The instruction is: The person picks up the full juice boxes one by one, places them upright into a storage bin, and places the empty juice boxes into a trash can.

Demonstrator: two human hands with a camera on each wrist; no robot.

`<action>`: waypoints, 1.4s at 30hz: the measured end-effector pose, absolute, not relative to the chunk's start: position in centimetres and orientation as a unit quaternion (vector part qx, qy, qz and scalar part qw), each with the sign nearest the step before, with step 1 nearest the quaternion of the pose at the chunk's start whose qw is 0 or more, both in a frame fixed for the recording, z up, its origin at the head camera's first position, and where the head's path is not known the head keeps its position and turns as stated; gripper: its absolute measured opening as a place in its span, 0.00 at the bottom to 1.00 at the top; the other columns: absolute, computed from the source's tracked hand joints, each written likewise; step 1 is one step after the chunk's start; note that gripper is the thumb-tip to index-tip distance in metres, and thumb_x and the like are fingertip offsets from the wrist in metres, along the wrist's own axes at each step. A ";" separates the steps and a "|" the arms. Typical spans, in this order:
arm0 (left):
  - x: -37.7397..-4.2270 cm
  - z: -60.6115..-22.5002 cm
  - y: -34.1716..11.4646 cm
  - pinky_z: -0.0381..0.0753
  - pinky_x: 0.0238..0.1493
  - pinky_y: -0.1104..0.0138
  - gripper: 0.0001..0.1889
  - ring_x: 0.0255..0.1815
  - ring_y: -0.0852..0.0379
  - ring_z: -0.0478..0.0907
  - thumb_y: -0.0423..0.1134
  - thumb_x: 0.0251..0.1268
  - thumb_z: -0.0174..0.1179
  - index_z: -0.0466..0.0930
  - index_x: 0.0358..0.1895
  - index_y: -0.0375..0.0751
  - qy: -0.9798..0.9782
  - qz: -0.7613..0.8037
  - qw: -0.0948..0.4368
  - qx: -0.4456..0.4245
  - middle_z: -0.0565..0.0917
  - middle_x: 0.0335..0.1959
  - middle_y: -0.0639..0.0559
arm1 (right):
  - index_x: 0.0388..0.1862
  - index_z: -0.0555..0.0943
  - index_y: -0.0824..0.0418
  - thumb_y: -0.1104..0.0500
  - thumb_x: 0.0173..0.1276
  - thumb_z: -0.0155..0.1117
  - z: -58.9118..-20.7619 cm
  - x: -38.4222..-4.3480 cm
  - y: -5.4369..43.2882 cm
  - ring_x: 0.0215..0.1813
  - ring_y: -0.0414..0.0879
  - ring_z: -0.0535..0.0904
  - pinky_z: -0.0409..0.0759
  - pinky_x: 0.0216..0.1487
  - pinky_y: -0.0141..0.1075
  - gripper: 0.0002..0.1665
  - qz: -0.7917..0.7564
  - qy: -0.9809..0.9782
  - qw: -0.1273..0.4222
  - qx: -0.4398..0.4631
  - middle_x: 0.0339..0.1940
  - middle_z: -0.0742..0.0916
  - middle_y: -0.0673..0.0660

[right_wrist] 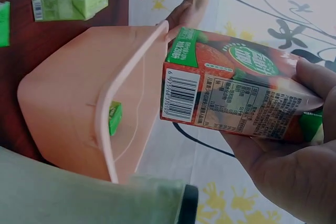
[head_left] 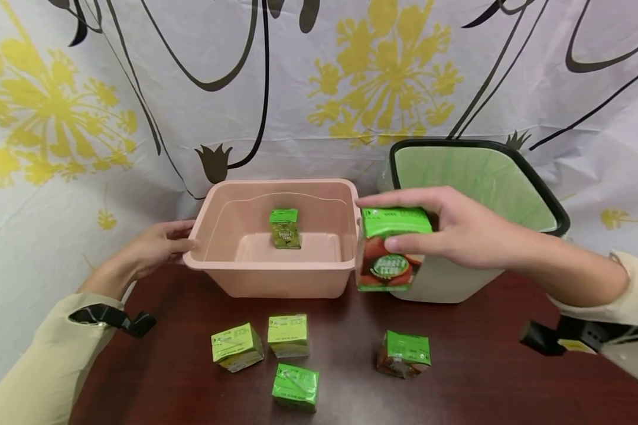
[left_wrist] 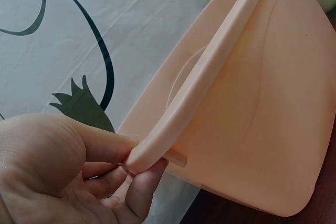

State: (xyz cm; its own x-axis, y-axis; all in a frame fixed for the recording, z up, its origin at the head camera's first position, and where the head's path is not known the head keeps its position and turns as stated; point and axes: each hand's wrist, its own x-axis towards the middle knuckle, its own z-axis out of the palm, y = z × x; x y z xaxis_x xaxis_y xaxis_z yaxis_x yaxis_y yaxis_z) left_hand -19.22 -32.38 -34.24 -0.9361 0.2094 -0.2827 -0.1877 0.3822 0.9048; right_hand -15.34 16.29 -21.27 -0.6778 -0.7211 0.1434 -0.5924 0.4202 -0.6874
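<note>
A pink plastic basin [head_left: 276,282] stands on the dark table, with one green juice box [head_left: 285,230] upright inside it. My left hand [head_left: 162,245] pinches the basin's left rim between thumb and fingers; the left wrist view shows this grip on the rim [left_wrist: 157,135] closely. In my right hand [head_left: 446,230] is a red and green juice box [head_left: 388,254] with tomato-like pictures, gripped near its top. It hangs upright by the basin's right end, overlapping the bin behind it in the head view. Its barcode side [right_wrist: 226,100] faces the right wrist camera.
Two yellow-green boxes [head_left: 237,347] [head_left: 288,336] and a brighter green-topped box [head_left: 295,386] sit in front of the basin. Another red juice box [head_left: 403,355] stands to the right. A pale green bin [head_left: 446,280] with a black rim is right of the basin, before a patterned cloth [head_left: 298,118].
</note>
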 end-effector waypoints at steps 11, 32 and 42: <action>-19.2 -34.3 -32.4 0.86 0.43 0.67 0.35 0.42 0.61 0.84 0.30 0.77 0.54 0.48 0.80 0.27 0.809 0.559 0.180 0.004 0.63 0.71 0.23 | 0.71 0.77 0.48 0.54 0.71 0.70 -20.9 -19.3 11.4 0.67 0.40 0.73 0.73 0.64 0.45 0.30 -0.398 0.836 0.100 -0.364 0.65 0.82 0.46; -19.1 -34.0 -32.3 0.86 0.44 0.67 0.35 0.42 0.60 0.84 0.29 0.77 0.53 0.48 0.80 0.27 0.810 0.558 0.181 -0.005 0.63 0.72 0.23 | 0.73 0.75 0.53 0.59 0.72 0.67 -21.3 -27.5 3.8 0.53 0.50 0.77 0.77 0.52 0.41 0.31 -0.372 0.853 0.182 -0.318 0.58 0.81 0.56; -19.2 -34.0 -32.2 0.86 0.44 0.67 0.34 0.42 0.59 0.84 0.29 0.77 0.54 0.49 0.80 0.27 0.811 0.557 0.180 -0.008 0.64 0.71 0.24 | 0.77 0.69 0.55 0.58 0.76 0.63 -21.4 -30.7 2.2 0.23 0.40 0.74 0.82 0.32 0.36 0.32 -0.314 0.877 0.238 -0.275 0.61 0.79 0.60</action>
State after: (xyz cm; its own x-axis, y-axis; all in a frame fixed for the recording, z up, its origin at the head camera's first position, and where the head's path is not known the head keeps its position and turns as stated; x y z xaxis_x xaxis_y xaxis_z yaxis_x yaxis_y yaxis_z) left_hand -19.17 -32.23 -33.99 -0.9351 0.1881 -0.3003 -0.2131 0.3788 0.9006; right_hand -30.68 2.20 -21.38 -0.7360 -0.6311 -0.2452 -0.3321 0.6521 -0.6815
